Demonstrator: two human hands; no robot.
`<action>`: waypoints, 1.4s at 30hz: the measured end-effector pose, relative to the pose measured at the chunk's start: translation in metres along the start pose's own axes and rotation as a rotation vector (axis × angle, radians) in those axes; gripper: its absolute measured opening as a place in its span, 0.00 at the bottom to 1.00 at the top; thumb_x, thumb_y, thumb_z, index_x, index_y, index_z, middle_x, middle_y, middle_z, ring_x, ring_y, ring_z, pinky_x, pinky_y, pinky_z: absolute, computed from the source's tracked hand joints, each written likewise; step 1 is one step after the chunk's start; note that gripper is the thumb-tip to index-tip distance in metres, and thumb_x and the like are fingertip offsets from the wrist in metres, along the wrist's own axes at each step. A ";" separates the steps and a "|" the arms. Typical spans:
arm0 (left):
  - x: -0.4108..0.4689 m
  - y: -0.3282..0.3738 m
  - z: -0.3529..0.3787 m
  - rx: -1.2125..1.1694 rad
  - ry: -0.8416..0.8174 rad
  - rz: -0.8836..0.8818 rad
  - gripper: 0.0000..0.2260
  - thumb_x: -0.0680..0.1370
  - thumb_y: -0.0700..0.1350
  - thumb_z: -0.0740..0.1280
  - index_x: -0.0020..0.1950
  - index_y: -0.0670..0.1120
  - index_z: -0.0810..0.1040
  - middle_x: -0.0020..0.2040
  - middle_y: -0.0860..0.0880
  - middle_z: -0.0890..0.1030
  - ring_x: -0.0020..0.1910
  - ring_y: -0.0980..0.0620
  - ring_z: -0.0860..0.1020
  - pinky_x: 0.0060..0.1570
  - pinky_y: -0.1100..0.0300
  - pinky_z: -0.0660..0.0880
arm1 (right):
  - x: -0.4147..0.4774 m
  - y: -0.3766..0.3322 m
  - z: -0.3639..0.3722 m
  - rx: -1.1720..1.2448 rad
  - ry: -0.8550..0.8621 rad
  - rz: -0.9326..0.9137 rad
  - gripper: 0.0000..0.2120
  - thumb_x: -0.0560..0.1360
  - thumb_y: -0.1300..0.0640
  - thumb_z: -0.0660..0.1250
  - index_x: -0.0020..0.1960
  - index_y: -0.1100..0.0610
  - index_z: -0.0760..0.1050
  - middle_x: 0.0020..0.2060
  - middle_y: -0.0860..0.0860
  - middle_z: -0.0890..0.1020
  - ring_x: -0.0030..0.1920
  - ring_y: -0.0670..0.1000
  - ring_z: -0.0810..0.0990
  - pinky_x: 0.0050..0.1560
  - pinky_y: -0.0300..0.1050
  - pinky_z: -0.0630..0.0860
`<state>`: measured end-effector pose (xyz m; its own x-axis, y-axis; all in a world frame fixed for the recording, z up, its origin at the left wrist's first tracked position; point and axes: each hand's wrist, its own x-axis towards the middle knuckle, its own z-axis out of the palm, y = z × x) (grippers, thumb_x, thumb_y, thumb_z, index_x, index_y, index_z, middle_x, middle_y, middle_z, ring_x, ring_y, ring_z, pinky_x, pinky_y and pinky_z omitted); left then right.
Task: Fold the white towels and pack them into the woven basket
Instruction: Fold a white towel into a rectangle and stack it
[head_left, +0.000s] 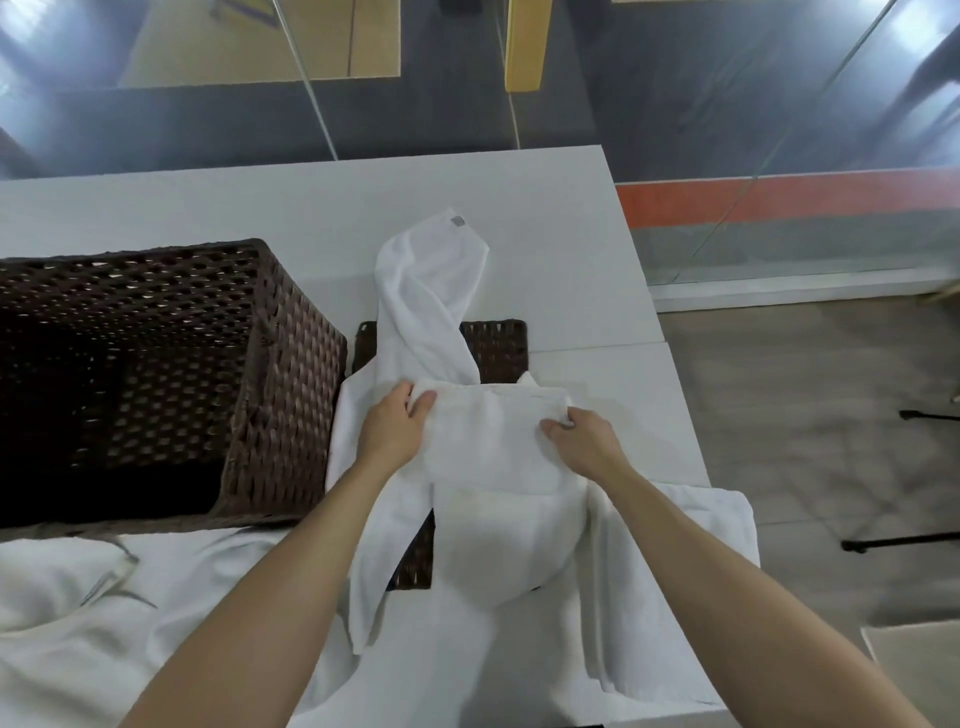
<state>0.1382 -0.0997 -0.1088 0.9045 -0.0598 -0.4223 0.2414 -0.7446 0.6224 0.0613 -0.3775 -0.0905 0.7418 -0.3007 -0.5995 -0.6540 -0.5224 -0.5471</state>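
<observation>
Left hand (396, 423) and right hand (582, 435) pinching white towel (493, 447), woven basket (156, 374) just left.

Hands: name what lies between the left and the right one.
In the head view, only white towel spans from left hand to right hand; both grip it.

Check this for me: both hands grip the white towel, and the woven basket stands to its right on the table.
Wrong side. The head view shows the woven basket standing to the left of the white towel, not to its right. The rest holds: the left hand and the right hand both grip it, on the table.
</observation>
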 end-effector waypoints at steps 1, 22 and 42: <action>0.007 0.000 0.007 0.047 0.010 -0.019 0.22 0.86 0.62 0.60 0.64 0.45 0.77 0.62 0.46 0.83 0.61 0.39 0.81 0.59 0.45 0.78 | 0.006 0.001 0.003 -0.029 0.000 0.024 0.15 0.82 0.44 0.66 0.53 0.56 0.80 0.50 0.53 0.83 0.56 0.58 0.82 0.56 0.50 0.77; -0.032 0.002 0.010 -0.593 -0.097 -0.527 0.35 0.73 0.51 0.82 0.70 0.50 0.63 0.65 0.49 0.73 0.58 0.49 0.78 0.41 0.47 0.86 | -0.016 0.015 0.037 -0.252 0.565 -0.344 0.24 0.79 0.49 0.73 0.69 0.60 0.73 0.62 0.56 0.79 0.63 0.61 0.78 0.62 0.58 0.77; -0.085 0.058 -0.099 0.017 0.111 0.726 0.49 0.67 0.66 0.81 0.84 0.58 0.65 0.79 0.48 0.62 0.82 0.46 0.59 0.81 0.45 0.61 | -0.095 -0.092 -0.055 -0.215 0.091 -0.741 0.24 0.75 0.50 0.68 0.69 0.44 0.68 0.50 0.48 0.84 0.48 0.56 0.82 0.47 0.51 0.77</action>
<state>0.1104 -0.0716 0.0286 0.8651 -0.4747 0.1623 -0.4367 -0.5533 0.7093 0.0596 -0.3448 0.0490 0.9896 0.1281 -0.0656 0.0540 -0.7531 -0.6557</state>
